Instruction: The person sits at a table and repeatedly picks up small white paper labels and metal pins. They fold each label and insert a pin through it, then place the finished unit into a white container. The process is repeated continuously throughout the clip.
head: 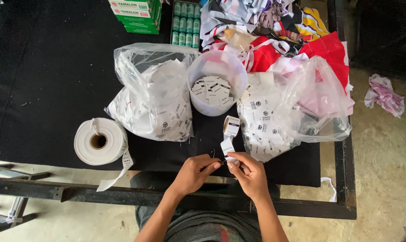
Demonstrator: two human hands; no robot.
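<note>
Seen from the head camera, a seated worker cuts garment labels at the near edge of a black-covered table (pixel 41 80). The left hand (pixel 195 172) closes on a small dark cutting tool, of which only the tip shows. The right hand (pixel 250 172) pinches the free end of a white label strip (pixel 230 134), which curls up into a short loop just beyond the fingers.

Judging by the stock, the work is well under way. A translucent plastic tub (pixel 217 85) straight ahead of the hands holds a layer of cut white labels with black marks. Two clear plastic bags flank it: the left bag (pixel 151 96) is stuffed with loose white labels, and the right bag (pixel 275 121) holds more of them, printed with round black emblems. Much is left, though: a thick white label roll (pixel 100 141) lies well to the left of the left hand, its tail hanging over the table's edge.

Beyond the tub, far from the hands, stand green-and-white cartons (pixel 138 13) and a box of small green spools (pixel 186 22). A heap of red, white and yellow fabric (pixel 292 40) fills the far right. A crumpled pink cloth (pixel 384 94) lies on the concrete floor, well off to the right.
</note>
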